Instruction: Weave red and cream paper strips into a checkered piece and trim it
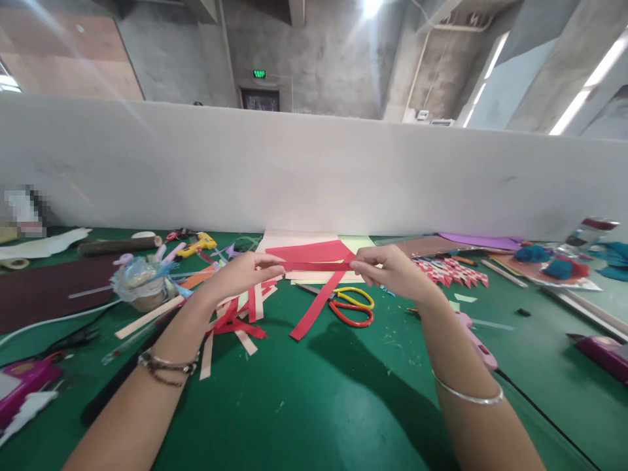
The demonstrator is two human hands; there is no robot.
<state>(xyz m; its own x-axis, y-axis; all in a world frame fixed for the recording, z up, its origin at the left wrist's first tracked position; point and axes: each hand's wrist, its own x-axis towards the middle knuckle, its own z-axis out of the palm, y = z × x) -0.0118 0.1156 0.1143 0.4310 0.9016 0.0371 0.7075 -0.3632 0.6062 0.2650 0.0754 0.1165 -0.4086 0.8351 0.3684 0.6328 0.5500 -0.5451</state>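
Note:
Between my two hands a red paper strip (316, 266) is stretched level above the green table. My left hand (248, 269) pinches its left end. At the other end, my right hand (383, 268) grips it between thumb and fingers. Another red strip (318, 307) slants down toward me beneath it; whether the two are joined I cannot tell. Behind lies a red paper sheet (309, 250) on pale pink and yellow sheets (299, 237). Scissors (354, 307) with one yellow and one red handle loop rest just below the strip. Cut red and pink strips (240, 324) lie heaped under my left hand.
A pink hot-melt tool (478, 343) with a black cord lies beside my right forearm. Magenta glue guns (29, 389) (601, 353) are at both sides. A wrapped jar (142, 284) stands left, near a yellow glue gun (199, 245). A white partition (314, 170) bounds the table's back.

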